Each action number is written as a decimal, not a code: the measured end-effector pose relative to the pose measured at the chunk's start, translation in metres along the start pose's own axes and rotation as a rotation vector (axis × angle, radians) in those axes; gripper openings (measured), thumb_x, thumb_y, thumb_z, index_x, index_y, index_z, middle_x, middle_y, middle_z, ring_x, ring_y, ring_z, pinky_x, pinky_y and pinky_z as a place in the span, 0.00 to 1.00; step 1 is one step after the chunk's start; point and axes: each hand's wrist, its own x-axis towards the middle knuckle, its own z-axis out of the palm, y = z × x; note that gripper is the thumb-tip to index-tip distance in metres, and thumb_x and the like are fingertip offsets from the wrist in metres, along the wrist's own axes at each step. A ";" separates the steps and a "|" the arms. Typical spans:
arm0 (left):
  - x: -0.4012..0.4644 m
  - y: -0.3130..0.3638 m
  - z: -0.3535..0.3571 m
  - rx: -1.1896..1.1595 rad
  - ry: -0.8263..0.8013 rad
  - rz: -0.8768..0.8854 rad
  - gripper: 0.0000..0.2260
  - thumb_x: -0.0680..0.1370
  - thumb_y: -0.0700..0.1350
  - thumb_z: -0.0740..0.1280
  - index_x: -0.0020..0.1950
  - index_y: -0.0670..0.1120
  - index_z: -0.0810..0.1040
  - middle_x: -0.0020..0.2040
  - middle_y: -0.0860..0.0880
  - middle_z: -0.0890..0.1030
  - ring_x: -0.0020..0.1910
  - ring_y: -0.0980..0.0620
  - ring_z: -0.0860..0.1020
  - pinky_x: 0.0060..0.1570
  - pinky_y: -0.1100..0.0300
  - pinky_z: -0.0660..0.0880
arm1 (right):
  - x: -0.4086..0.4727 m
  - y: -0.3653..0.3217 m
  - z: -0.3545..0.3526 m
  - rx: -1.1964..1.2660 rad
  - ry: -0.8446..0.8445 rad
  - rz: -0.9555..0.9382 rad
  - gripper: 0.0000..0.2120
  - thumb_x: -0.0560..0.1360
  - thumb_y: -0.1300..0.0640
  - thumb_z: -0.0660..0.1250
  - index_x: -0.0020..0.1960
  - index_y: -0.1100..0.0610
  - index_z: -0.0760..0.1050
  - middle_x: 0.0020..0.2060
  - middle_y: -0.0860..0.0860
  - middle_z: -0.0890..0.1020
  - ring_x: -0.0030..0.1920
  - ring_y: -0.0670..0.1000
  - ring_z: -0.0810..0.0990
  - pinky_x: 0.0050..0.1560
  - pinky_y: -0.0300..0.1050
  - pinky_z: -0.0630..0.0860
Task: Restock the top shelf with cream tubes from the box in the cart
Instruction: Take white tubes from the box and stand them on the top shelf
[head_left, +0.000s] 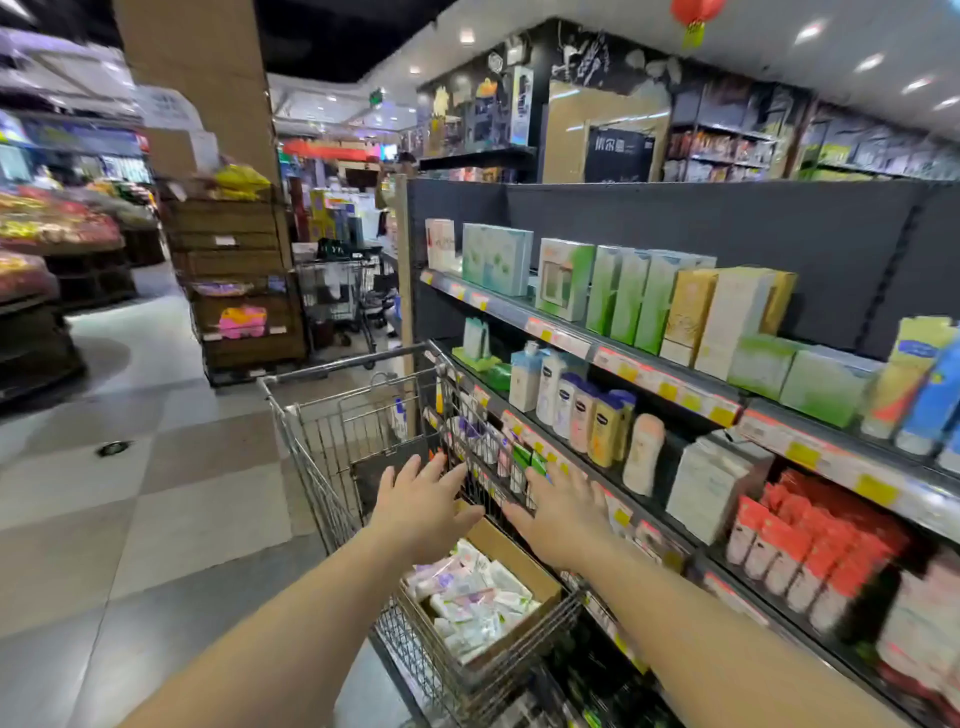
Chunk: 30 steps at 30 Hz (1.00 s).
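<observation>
Bright, even store light from recessed ceiling spots (868, 62), far right. Glare on floor tiles (156, 499), left. Wide-angle bending at edges. Motion blur throughout, strongest far left and near right.

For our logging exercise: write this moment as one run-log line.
left hand: open, empty, above cart | right hand: open, empty | box: in cart, holds cream tubes | top shelf: not yet restocked
</observation>
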 end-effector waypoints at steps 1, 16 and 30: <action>0.012 -0.013 0.003 -0.015 -0.005 -0.027 0.31 0.79 0.66 0.51 0.79 0.57 0.51 0.80 0.50 0.50 0.79 0.44 0.48 0.76 0.42 0.46 | 0.017 -0.007 0.006 0.020 0.002 -0.021 0.32 0.79 0.36 0.52 0.78 0.49 0.53 0.78 0.51 0.54 0.78 0.57 0.46 0.76 0.60 0.44; 0.243 -0.117 0.065 -0.055 -0.150 -0.155 0.32 0.79 0.65 0.54 0.79 0.55 0.51 0.80 0.49 0.51 0.78 0.44 0.49 0.76 0.43 0.48 | 0.276 -0.014 0.079 0.051 -0.114 -0.025 0.31 0.78 0.37 0.54 0.77 0.50 0.57 0.77 0.53 0.59 0.77 0.57 0.52 0.75 0.55 0.50; 0.408 -0.154 0.280 -0.005 -0.621 0.306 0.33 0.77 0.61 0.63 0.78 0.51 0.56 0.76 0.48 0.65 0.72 0.44 0.65 0.70 0.50 0.64 | 0.344 0.057 0.224 0.118 -0.362 0.462 0.31 0.79 0.37 0.55 0.77 0.51 0.57 0.74 0.53 0.63 0.75 0.56 0.58 0.73 0.54 0.59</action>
